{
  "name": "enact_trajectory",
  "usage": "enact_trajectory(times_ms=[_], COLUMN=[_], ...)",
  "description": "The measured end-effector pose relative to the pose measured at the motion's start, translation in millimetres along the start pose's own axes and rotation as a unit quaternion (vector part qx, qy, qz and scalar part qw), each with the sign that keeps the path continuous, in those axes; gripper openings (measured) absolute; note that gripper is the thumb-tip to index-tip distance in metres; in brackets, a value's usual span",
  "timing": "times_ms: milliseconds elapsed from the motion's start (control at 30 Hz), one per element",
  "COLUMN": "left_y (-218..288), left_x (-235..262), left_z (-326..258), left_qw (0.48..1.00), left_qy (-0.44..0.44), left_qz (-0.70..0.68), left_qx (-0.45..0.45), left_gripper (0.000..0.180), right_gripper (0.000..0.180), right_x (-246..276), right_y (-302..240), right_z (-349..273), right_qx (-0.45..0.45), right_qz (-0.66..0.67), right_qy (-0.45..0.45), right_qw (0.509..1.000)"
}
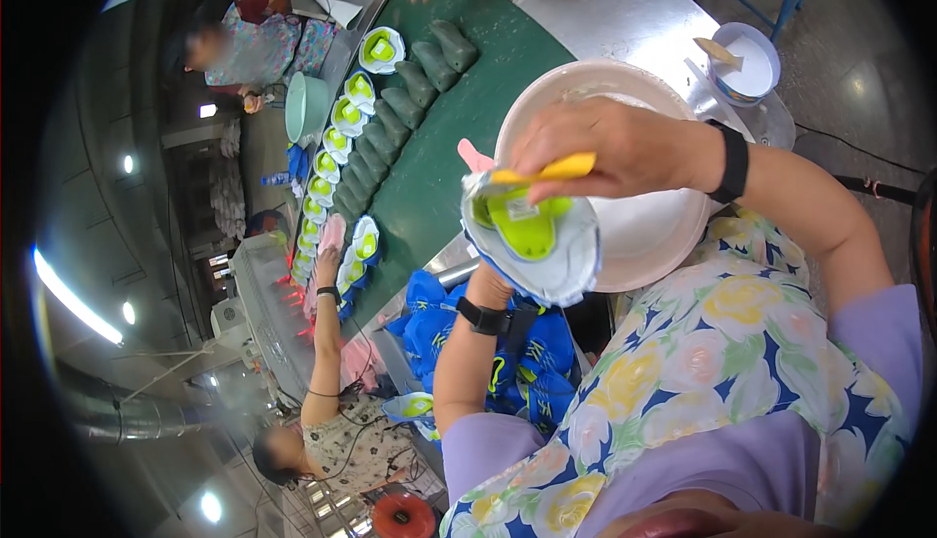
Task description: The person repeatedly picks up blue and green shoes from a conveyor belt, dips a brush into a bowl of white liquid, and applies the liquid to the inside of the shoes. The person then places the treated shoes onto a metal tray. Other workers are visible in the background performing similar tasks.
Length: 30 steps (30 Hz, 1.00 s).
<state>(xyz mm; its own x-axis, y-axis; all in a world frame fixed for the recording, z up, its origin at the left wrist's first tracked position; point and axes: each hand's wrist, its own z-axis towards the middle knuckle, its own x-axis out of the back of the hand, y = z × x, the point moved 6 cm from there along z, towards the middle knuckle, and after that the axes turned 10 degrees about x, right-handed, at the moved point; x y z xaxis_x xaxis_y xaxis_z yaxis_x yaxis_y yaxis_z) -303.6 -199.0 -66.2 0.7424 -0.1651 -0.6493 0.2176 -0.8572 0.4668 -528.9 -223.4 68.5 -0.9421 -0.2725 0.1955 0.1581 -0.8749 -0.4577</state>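
Right hand (625,148) is closed on a thin yellow brush handle (547,171) and holds it over the open top of a white and blue shoe upper with a lime green inside (532,236). Left hand (485,286) comes up from under that shoe and holds it up; its fingers are hidden, so how they grip cannot be told. The shoe sits just in front of a big round pink plastic bowl (644,236), and the bowl looks pale and smooth inside. What is in it cannot be made out.

Beside the bowl on the grey metal table (605,1) stands a small white round tub with a flat stick in it (747,60). Below the shoe is a pile of blue shoe pieces (508,343).

On the long green belt (449,128) lie a row of white shoes with lime green insides (337,138) and a row of dark grey shoe forms (410,79). Another person's hand (327,267) touches a shoe at the belt edge. A pale green bowl (305,107) stands near the belt.
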Motion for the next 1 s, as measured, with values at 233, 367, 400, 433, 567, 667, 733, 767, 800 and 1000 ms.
enact_trajectory(times_ms=[233,367,400,433,567,667,733,767,800,1000], left_y=[1,8,10,11,22,29,28,27,27,38], left_x=[5,15,14,11,-32,-71,-83,-79,-76,18], left_z=[4,-13,-14,-15,-12,-11,-6,-5,-3,-20], left_qw=[0.993,0.985,0.984,0.983,0.989,0.989,0.977,0.975,0.974,0.973], left_qy=[0.062,0.114,0.121,0.126,0.085,0.064,0.127,0.13,0.134,-0.211], left_qz=[-0.101,-0.124,-0.129,-0.131,-0.109,-0.112,-0.159,-0.162,-0.164,-0.078], left_qx=[-0.01,-0.03,-0.035,-0.04,-0.059,-0.07,-0.069,-0.074,-0.078,-0.048], left_gripper=[0.06,0.063,0.064,0.065,0.068,0.071,0.074,0.075,0.077,0.054], right_gripper=[0.022,0.028,0.028,0.029,0.025,0.018,0.019,0.019,0.019,0.018], right_x=[6,14,15,16,25,9,0,-2,1,-1], right_y=[32,39,38,38,31,18,10,5,6,30], right_z=[1,-10,-13,-15,-4,24,34,35,34,-34], right_qx=[-0.099,-0.213,-0.245,-0.275,-0.236,-0.088,0.015,0.066,0.055,-0.185], right_qz=[-0.044,-0.063,-0.06,-0.058,-0.055,-0.008,-0.014,-0.017,-0.022,-0.063], right_qy=[-0.032,-0.058,-0.084,-0.11,-0.041,-0.021,-0.022,-0.023,-0.017,-0.111], right_qw=[0.994,0.973,0.964,0.953,0.969,0.996,1.0,0.997,0.998,0.975])
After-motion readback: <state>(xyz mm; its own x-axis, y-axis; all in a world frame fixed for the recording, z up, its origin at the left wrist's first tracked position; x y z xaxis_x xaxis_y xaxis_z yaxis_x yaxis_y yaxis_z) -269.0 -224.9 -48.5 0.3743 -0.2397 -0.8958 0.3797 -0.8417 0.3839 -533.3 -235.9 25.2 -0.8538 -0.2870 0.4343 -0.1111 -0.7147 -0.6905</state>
